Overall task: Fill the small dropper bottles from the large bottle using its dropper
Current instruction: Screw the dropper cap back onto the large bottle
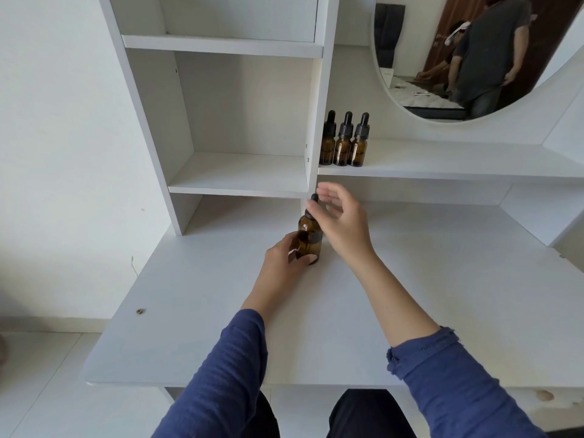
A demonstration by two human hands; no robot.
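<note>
Three small dropper bottles point(343, 143): amber glass, black dropper caps on, upright in a tight row on the raised shelf point(458, 161), at its left end against the cubby unit point(243, 175).

One large bottle point(311, 240): amber, its black dropper point(314, 200) still seated in the neck, standing upright on the white desk point(189, 311) below that shelf, well apart from the small ones.

Left hand point(282, 259): fingers curled round the lower body of the large bottle, thumb across its front.

Right hand point(343, 224): beside the dropper top, fingers apart and relaxed; contact with the dropper cannot be told.

One round mirror point(442, 42), upper right. Both sleeves blue.
</note>
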